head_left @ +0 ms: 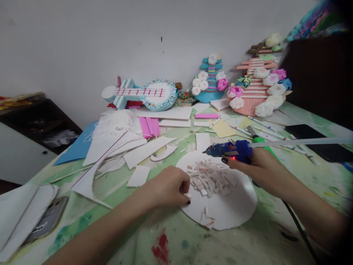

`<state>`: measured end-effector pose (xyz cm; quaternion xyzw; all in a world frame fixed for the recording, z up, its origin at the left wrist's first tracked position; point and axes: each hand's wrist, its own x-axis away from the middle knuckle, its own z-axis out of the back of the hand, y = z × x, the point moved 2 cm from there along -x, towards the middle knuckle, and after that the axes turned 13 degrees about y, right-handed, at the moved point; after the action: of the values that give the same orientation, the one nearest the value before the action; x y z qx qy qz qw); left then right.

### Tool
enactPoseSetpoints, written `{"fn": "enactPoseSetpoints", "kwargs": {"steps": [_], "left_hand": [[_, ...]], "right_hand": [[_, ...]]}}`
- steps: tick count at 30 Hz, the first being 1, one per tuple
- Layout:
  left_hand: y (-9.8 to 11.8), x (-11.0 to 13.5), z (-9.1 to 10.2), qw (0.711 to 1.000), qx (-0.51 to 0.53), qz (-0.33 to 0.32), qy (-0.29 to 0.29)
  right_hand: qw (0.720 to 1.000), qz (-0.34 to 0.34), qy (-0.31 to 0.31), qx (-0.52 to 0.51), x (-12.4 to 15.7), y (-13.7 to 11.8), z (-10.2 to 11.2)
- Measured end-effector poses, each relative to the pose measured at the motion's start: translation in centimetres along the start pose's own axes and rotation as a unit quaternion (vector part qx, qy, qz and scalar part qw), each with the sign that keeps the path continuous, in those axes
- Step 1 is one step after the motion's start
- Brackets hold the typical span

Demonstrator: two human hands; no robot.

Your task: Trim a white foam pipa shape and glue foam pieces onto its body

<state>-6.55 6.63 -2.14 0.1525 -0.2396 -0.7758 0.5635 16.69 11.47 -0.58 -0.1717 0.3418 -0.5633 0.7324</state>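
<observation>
My right hand (260, 167) is wrapped around a blue hot glue gun (227, 149) with a long clear glue stick out of its back and a red light lit. Its nozzle points left above the far side of a round white board (234, 213). A heap of small white foam strips (211, 180) lies on the board, with a few more pieces (207, 218) close to its near edge. At the board's left edge, my left hand (172, 186) is closed, thumb and fingers pinching a small white piece (187, 195) that is partly hidden.
Foam offcuts (139, 176), pink sheets (149, 126) and markers (267, 130) are strewn over the painted table. A black phone (317, 140) lies at right, a grey phone (48, 219) at left. Decorated model string instruments (211, 82) stand along the wall. The glue gun's cord (299, 224) runs under my right arm.
</observation>
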Motion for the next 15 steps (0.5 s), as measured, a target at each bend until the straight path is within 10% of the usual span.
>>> {"fn": "enactPoseSetpoints", "kwargs": {"steps": [15], "left_hand": [[-3.5, -2.9, 1.0, 0.937, 0.276, 0.120, 0.175]], "right_hand": [[0.999, 0.000, -0.048, 0.017, 0.1, -0.6, -0.3]]}}
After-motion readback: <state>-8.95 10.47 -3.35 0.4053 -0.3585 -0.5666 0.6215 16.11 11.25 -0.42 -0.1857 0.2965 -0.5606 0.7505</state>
